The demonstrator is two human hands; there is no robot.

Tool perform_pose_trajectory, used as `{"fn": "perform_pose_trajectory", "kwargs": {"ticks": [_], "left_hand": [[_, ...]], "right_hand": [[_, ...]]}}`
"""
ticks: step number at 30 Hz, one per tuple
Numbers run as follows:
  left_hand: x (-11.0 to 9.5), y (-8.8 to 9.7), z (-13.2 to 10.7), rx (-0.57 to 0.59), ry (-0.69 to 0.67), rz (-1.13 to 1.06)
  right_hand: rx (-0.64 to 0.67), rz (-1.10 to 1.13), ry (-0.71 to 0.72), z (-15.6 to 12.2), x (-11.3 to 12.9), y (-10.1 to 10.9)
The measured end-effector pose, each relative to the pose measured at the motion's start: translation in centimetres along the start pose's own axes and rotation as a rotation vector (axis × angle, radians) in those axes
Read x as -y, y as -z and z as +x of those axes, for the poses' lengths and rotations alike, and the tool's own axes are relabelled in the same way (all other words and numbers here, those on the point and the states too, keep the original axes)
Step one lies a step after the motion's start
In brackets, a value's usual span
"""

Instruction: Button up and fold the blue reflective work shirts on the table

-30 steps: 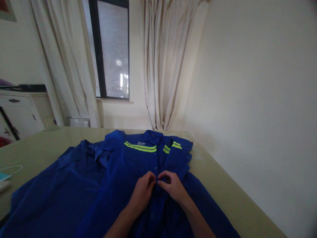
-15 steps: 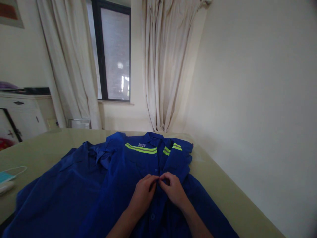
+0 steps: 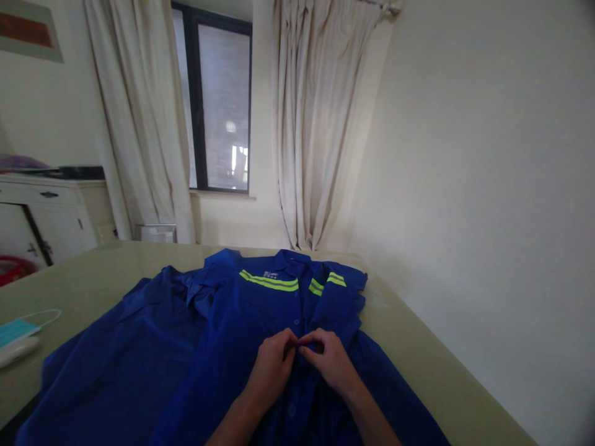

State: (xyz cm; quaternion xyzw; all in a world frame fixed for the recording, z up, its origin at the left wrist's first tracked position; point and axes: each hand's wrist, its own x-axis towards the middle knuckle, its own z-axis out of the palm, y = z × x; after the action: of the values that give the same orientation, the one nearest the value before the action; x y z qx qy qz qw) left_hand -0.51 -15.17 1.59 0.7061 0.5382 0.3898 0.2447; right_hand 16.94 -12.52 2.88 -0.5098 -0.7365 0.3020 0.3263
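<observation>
A blue work jacket (image 3: 260, 310) with yellow-green reflective stripes lies front up on the table, its collar toward the window. Buttons show along its front placket, one just above my hands and another nearer to me. My left hand (image 3: 275, 356) pinches the front edge from the left. From the right, my right hand (image 3: 325, 356) pinches the same spot, its thumb and forefinger meeting my left fingertips. Whatever small part sits between the fingertips is hidden. More blue cloth (image 3: 121, 347) spreads out left of the jacket front.
A light blue face mask (image 3: 18, 333) and a white object (image 3: 18, 352) lie at the left of the pale green table (image 3: 413, 334). The right wall runs close along the table. Curtains (image 3: 320, 124), a window and a white cabinet (image 3: 56, 210) stand beyond.
The view has shifted slightly, so everything sits a little farther right. Both hands stay at the same part of the front placket, with the fingers moving only slightly.
</observation>
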Motion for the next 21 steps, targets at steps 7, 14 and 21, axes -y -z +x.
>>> {"fn": "perform_pose_trajectory", "kwargs": {"ticks": [7, 14, 21], "left_hand": [[0.3, -0.4, 0.0, 0.028, -0.024, 0.052], [0.8, -0.8, 0.0, 0.018, -0.072, 0.040], [0.9, -0.9, 0.1, 0.006, -0.053, -0.023]], "right_hand": [[0.031, -0.133, 0.042, -0.6, 0.7, 0.4], [-0.027, -0.279, -0.001, -1.0, 1.3, -0.3], [-0.080, -0.162, -0.017, -0.6, 1.2, -0.3]]}}
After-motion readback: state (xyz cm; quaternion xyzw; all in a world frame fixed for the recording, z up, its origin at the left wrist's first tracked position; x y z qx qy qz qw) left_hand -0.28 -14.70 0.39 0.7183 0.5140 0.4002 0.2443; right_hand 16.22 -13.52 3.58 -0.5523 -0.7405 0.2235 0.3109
